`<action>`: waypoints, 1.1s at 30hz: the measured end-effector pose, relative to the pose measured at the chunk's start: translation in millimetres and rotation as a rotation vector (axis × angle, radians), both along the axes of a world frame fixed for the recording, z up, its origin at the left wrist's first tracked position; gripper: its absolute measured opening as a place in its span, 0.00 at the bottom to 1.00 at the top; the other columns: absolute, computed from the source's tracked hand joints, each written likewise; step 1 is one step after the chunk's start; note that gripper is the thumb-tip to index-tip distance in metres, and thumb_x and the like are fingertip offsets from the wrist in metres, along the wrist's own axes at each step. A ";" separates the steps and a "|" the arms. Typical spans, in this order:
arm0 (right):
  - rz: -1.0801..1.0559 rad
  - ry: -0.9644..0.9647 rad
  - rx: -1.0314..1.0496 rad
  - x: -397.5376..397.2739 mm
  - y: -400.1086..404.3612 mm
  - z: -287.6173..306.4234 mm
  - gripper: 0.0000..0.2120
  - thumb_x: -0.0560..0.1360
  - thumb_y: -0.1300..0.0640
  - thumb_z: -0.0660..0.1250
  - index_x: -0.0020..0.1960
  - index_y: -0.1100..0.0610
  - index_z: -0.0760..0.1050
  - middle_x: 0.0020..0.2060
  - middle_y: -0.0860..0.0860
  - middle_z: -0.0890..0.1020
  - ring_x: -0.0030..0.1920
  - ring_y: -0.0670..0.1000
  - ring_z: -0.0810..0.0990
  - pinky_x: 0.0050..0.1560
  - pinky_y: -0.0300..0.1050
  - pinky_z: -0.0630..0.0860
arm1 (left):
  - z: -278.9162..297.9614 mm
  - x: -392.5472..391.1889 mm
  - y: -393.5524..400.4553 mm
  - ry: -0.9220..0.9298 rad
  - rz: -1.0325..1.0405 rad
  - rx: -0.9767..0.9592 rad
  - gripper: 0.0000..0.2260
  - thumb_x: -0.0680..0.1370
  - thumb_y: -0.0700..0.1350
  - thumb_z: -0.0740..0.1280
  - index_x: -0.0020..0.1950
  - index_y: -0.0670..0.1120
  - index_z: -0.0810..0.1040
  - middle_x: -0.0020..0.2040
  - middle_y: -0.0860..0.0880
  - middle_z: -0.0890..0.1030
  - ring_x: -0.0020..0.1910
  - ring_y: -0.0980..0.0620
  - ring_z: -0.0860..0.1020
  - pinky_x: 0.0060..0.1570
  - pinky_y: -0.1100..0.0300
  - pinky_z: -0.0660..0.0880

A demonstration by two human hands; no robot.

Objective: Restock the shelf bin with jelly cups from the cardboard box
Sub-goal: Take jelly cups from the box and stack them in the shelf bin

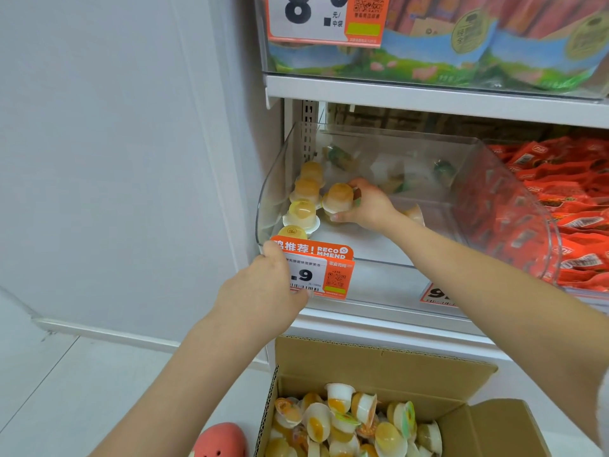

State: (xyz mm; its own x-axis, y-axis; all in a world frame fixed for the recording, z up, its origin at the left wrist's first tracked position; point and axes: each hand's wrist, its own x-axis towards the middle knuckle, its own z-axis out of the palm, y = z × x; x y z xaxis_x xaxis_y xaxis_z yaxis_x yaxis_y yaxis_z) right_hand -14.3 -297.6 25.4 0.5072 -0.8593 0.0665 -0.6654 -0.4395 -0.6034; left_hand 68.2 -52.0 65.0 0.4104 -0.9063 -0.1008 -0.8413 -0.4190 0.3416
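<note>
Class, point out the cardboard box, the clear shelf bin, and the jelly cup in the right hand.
cardboard box (379, 366), head view, back flap.
shelf bin (514, 206), head view, right wall.
jelly cup (339, 194), head view, orange dome.

The left hand (263, 288) covered the first digits of the price tag (318, 272) clipped to the clear bin (514, 206), so only ".9" showed, and the small print on the tag was too fine to read. The right hand (364, 206) hid part of the jelly cup (337, 197) it held, and cups deeper in the bin blurred behind the plastic. The cardboard box (379, 367) and a pink shoe (220, 440) were cut off by the bottom edge, the upper price sign (316, 18) by the top.
</note>
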 end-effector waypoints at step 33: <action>-0.138 0.369 -0.249 20.9 -22.5 11.7 0.38 0.64 0.36 0.72 0.69 0.45 0.65 0.66 0.54 0.69 0.67 0.59 0.63 0.59 0.54 0.64 | -4.6 -0.7 0.3 0.003 -0.008 -0.045 0.22 0.77 0.56 0.64 0.61 0.48 0.57 0.61 0.52 0.74 0.55 0.51 0.77 0.42 0.62 0.72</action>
State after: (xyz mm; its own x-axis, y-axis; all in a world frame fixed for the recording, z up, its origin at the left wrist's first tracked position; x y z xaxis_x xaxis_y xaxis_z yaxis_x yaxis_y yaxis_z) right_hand 6.6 -320.0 37.2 0.4179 -0.9010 0.1164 -0.8781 -0.4334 -0.2028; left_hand 67.5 -51.7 60.4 0.4028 -0.9132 -0.0613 -0.8436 -0.3965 0.3621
